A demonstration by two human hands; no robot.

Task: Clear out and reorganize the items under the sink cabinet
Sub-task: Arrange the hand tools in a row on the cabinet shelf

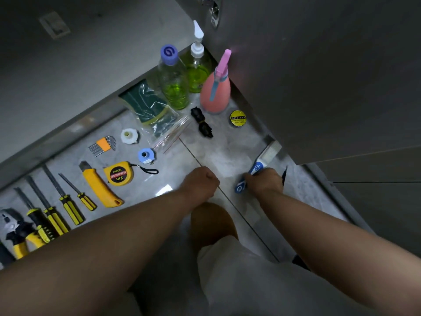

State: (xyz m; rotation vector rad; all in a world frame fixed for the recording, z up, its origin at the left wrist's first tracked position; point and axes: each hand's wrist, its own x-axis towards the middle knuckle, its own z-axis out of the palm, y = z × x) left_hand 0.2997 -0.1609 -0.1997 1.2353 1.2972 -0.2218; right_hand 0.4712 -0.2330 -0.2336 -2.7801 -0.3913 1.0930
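Fingers of the right hand [265,182] curl round the blue-and-white handle of a scrub brush [266,155]. Its pale bristle head points away toward the foot of the grey cabinet door [319,76]. The brush is down by the marble floor tile [216,151], just beside the door's lower edge.

The left hand [201,182] is balled in a fist near the right one, fingers pressed together. It seems to hold nothing, though the palm is hidden.

Beyond the hands stand a pink spray bottle [215,94], a pump bottle of green liquid [197,69] and a purple-capped bottle [173,83], close together. A yellow PVC tape roll [237,118] lies right of the spray bottle, and a black tied bundle [201,122] lies in front of it.

Leftward lie bagged green gloves [148,106], a white plastic nut [129,136], a blue fitting [145,155], hex keys [103,144], a yellow tape measure [118,173], a utility knife [98,185], several yellow-handled screwdrivers [70,208] and pliers [16,231].
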